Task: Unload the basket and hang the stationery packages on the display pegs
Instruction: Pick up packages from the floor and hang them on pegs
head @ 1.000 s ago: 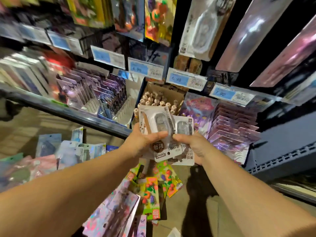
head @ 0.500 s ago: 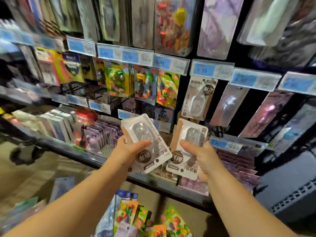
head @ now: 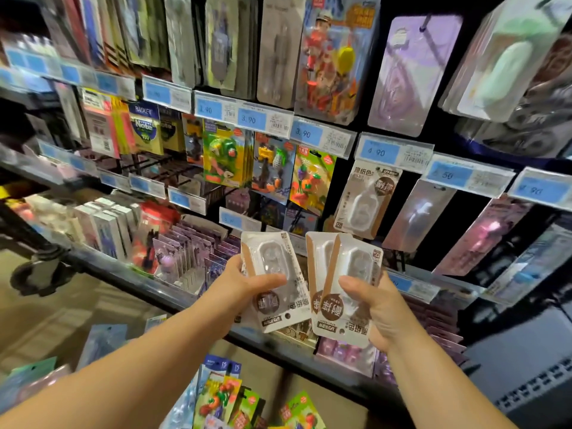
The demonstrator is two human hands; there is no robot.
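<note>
My left hand (head: 244,289) grips one white-and-brown blister package (head: 274,274), held upside down in front of the shelf. My right hand (head: 376,308) grips two of the same packages (head: 343,280), fanned one over the other and also upside down. A matching package (head: 366,199) hangs on a display peg just above and right of my hands, under a blue 4.90 price tag (head: 393,151). Loose colourful packages (head: 223,394) lie below my forearms; the basket itself cannot be made out.
Rows of pegs carry eraser packs (head: 229,156), sticky notes (head: 145,131) and long clear packages (head: 414,75). A shelf ledge (head: 148,284) holds boxed items and purple card packs (head: 185,252). Blue price tags line every rail.
My view has tilted up from the shelf ledge to the peg rows. Both hands have risen and parted, splitting the stack: one package in the left, two in the right.
</note>
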